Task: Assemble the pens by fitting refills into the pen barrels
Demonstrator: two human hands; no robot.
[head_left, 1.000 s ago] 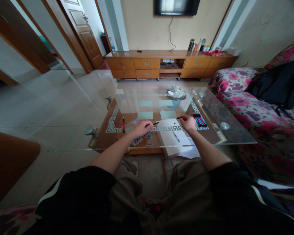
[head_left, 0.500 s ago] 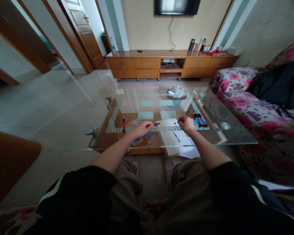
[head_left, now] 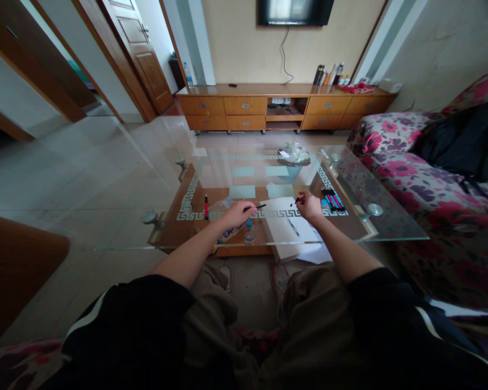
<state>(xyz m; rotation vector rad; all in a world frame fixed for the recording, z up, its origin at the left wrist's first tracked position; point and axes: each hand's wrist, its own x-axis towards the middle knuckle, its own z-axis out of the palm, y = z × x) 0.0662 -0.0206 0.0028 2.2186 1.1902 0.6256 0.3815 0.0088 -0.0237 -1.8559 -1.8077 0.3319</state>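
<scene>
My left hand [head_left: 236, 213] is closed around a slim black pen [head_left: 260, 206], whose dark end points right over the glass table. Across from it, my right hand [head_left: 309, 206] pinches a small black piece [head_left: 297, 200], too small to name for sure. A tiny dark spot shows just left of that piece; whether it is a part or a reflection I cannot tell. To the left lies one red and black pen [head_left: 206, 207]. Several pens with black and red barrels [head_left: 333, 200] lie side by side to the right of my right hand.
The glass table [head_left: 390, 230] has a shelf below, where white paper [head_left: 284, 235] with a pen on it, a small bottle with a blue cap [head_left: 249, 233] and a plastic packet show through. Beyond stand a waste basket [head_left: 293, 169] and a wooden cabinet [head_left: 244, 104]. A flowered sofa [head_left: 394, 162] is at right.
Both hands stay almost in place, still holding the same things. My right hand's fingers shift very slightly, and the whole view drifts by a few pixels.
</scene>
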